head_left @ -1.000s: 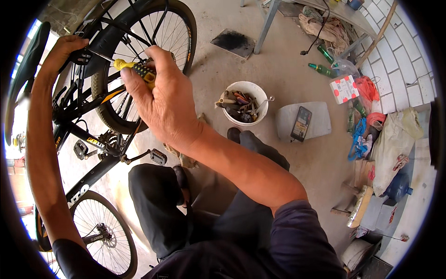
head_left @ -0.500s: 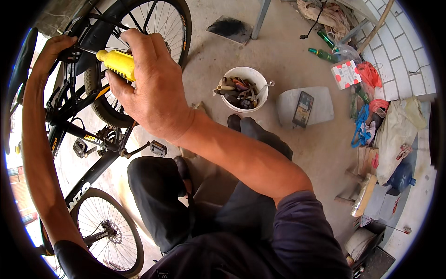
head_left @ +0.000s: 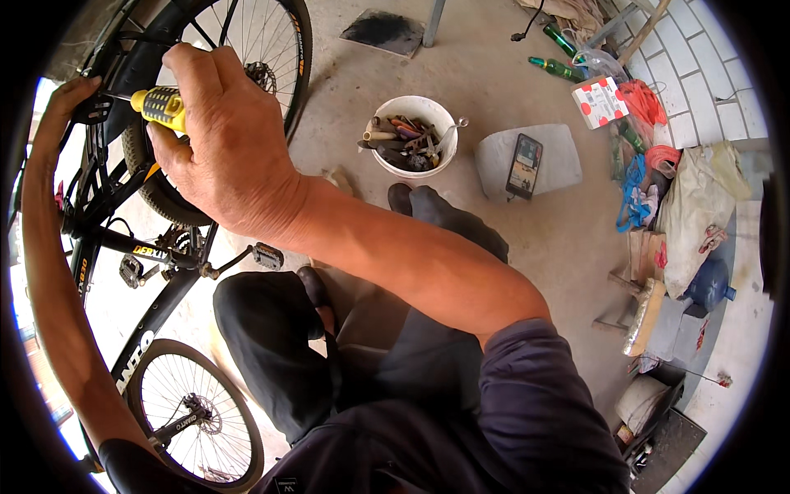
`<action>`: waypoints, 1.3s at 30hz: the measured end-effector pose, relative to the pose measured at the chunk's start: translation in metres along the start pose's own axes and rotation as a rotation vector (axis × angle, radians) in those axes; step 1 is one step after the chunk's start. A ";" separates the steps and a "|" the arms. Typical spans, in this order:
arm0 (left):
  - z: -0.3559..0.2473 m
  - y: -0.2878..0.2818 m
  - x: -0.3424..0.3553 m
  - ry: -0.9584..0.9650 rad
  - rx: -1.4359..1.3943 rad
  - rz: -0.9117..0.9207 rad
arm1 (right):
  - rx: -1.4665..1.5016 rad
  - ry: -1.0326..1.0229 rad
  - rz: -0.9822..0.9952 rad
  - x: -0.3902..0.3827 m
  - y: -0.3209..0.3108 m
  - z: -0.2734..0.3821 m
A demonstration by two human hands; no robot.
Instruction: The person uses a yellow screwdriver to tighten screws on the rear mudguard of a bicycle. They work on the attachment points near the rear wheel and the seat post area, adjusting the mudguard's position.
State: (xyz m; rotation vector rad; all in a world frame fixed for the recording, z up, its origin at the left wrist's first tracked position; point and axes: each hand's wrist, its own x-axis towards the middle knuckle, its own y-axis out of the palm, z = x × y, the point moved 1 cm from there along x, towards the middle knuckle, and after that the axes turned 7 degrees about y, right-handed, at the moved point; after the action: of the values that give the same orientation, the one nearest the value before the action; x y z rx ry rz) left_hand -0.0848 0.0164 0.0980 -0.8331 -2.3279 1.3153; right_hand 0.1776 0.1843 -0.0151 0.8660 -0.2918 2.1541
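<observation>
1. White plastic bucket (head_left: 424, 105), loaded with hand tools (head_left: 409, 142), stands on the concrete floor (head_left: 568, 280) just beyond the person's dark shoe (head_left: 399, 198).
2. To its right a phone (head_left: 524, 165) lies face up on a pale grey slab (head_left: 564, 156), its lower end by the slab's near edge.
3. Toward the floor's right edge, beside a white brick wall (head_left: 695, 82), are green bottles (head_left: 559, 70), a red-spotted carton (head_left: 599, 102), a red plastic bag (head_left: 644, 107), a pale sack (head_left: 691, 214) and a blue water jug (head_left: 709, 286).
4. At left is a black bicycle (head_left: 156, 306); the right hand (head_left: 230, 144) hides part of its rear wheel (head_left: 302, 70), and the left forearm (head_left: 49, 272) blocks part of the frame.
5. The screwdriver (head_left: 162, 107) is between the hands, near the rear mudguard (head_left: 148, 58). Its long axis runs sideways, shaft pointing left and slightly upward in view, toward a black bracket (head_left: 92, 111); whether the tip touches cannot be told.
6. Its chunky handle is yellow with dark, textured grip panels; the shaft is thin and metallic.
7. The right hand is wrapped around that handle. The left hand (head_left: 74, 95) is at the bracket, fingers largely hidden, so its grip cannot be told.
</observation>
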 end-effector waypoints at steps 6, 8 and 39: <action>-0.001 -0.006 -0.006 0.005 0.043 -0.045 | -0.059 0.026 0.077 0.000 -0.001 0.002; 0.002 0.000 0.000 0.012 0.036 -0.020 | -0.082 0.030 0.068 0.002 -0.004 0.000; -0.021 0.005 -0.010 -0.027 -0.025 -0.062 | 0.055 0.266 0.182 0.004 -0.013 0.005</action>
State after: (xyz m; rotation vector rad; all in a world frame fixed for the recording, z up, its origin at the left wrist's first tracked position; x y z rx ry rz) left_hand -0.0641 0.0258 0.1038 -0.7490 -2.3762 1.2821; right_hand 0.1876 0.1931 -0.0096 0.5909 -0.1825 2.4248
